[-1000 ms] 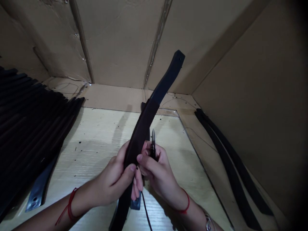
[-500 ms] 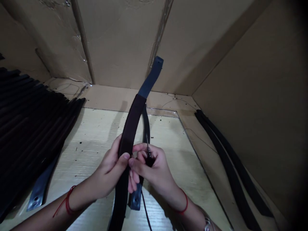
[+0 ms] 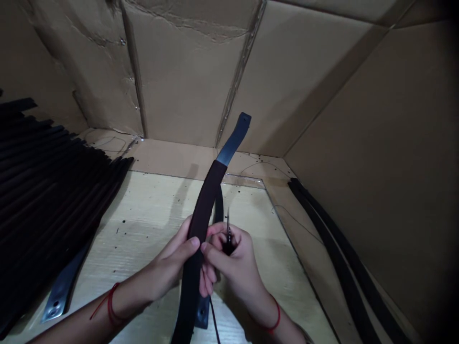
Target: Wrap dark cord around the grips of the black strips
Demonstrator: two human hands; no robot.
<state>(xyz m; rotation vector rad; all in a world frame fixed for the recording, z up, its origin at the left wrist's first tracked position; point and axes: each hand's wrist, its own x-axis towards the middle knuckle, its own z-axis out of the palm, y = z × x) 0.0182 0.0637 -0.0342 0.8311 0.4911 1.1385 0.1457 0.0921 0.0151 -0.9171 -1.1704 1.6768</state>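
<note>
A long curved strip (image 3: 206,205) with a dark brown-black cover and a bare, glossy end with a hole slants up across the middle. My left hand (image 3: 179,255) is wrapped round it, thumb on its face. My right hand (image 3: 229,258) is closed, its thumb and finger pinching at the strip's right edge. Tucked in that same hand is a slim pointed tool (image 3: 228,227) with a dark handle; its exact kind I cannot make out. Below the right hand dangles a thin dark cord (image 3: 214,317). Behind the strip lies another dark strip (image 3: 202,313) with a holed end.
Many similar dark strips (image 3: 53,200) are piled at the left, one holed end (image 3: 55,306) poking out. Two covered strips (image 3: 333,239) lie along the right side. Cardboard walls (image 3: 186,86) enclose the pale work surface (image 3: 150,205). Loose threads (image 3: 299,220) and dark specks are scattered about.
The view has tilted up a little, so everything sits lower in it. Both hands keep their hold at the same spot on the strip.
</note>
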